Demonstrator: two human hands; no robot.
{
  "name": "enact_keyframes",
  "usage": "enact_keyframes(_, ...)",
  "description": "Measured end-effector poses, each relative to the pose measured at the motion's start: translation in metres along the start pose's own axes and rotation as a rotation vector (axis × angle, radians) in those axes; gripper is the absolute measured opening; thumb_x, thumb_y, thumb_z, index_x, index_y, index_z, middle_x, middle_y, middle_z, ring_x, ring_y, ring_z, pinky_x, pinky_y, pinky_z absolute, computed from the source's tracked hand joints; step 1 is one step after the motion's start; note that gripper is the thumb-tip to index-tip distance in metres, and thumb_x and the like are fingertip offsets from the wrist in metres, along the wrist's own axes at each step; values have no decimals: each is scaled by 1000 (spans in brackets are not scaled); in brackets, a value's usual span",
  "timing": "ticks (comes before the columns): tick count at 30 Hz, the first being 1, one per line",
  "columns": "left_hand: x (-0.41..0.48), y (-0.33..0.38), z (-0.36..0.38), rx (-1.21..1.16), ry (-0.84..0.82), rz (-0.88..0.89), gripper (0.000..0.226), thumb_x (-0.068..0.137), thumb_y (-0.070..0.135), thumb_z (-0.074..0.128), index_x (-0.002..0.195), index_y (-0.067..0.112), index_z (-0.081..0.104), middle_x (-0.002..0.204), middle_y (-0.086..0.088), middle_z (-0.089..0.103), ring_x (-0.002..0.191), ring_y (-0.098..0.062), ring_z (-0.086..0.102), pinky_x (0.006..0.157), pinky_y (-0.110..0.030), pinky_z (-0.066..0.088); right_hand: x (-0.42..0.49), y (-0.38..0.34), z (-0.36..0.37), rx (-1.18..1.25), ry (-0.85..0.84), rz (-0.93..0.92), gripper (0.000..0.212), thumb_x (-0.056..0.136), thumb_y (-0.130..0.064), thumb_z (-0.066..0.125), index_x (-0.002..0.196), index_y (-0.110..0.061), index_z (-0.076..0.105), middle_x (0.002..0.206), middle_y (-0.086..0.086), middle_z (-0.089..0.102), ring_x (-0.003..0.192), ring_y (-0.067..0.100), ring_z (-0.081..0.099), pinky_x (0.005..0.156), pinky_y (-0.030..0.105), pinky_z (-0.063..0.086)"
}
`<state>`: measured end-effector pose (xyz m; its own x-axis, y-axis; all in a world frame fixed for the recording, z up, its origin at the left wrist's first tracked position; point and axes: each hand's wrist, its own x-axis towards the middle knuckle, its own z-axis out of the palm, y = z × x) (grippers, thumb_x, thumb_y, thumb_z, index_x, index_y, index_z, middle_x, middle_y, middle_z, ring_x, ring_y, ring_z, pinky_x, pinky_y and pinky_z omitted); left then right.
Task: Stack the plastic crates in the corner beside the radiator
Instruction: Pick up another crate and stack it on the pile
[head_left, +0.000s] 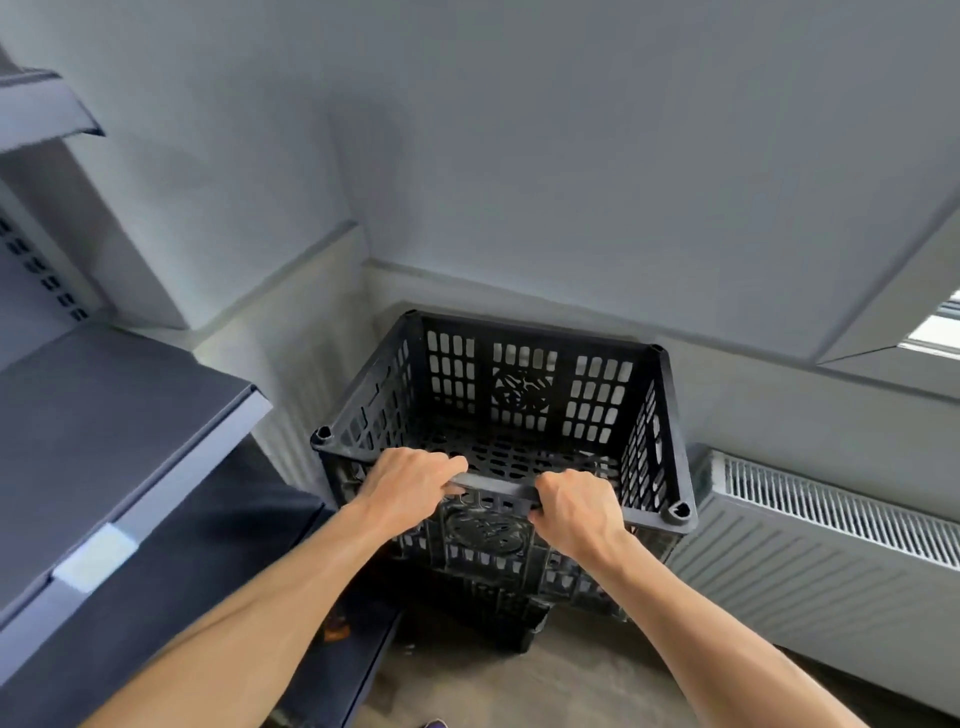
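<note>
A black plastic crate (519, 415) stood in the corner where two pale walls met, just left of a white ribbed panel radiator (831, 540) with a slotted grille on top. The crate was square, its walls moulded as a lattice of small rectangular slots, with a round embossed emblem in the middle of the far wall and another on the near wall; any lettering in those emblems was too blurred to read. Small round sockets marked its top corners. It rested on a lower black crate (509, 613) of similar lattice, mostly hidden beneath it, which stood on a dull concrete floor (545, 686). The left hand (410, 483) and the right hand (576, 514) both had their grip closed over the near rim of the top crate, fingers curled over the edge, close together near its middle. To the left ran dark metal shelving (119, 415) with smooth flat boards and a pale blank label strip (96, 558) on one front edge.
</note>
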<state>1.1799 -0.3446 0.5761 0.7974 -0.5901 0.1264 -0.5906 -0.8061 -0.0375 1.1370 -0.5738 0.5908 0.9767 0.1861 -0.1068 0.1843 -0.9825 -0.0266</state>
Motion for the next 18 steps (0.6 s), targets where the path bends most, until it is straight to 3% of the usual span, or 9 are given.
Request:
enact_keyframes(7,18,-37,13,-32,-25,68,5,91,26,54,94,24,57,67,5,59,59,-20,59,51,-32,45,25,-19,11,24,-1,74,23,92,-33,55,102,-15,65,94,7,71,89,30,67,67,35,47)
enact_keyframes(18,37,-62,46,41,-131,21,25,74,22,76,88,29,57,63,9,56,55,-14,58,47,-28,41,65,-24,33,30,-108,72,9,92,-21,57,93,-16,64,81,3,70,76,26,67,58,33,42)
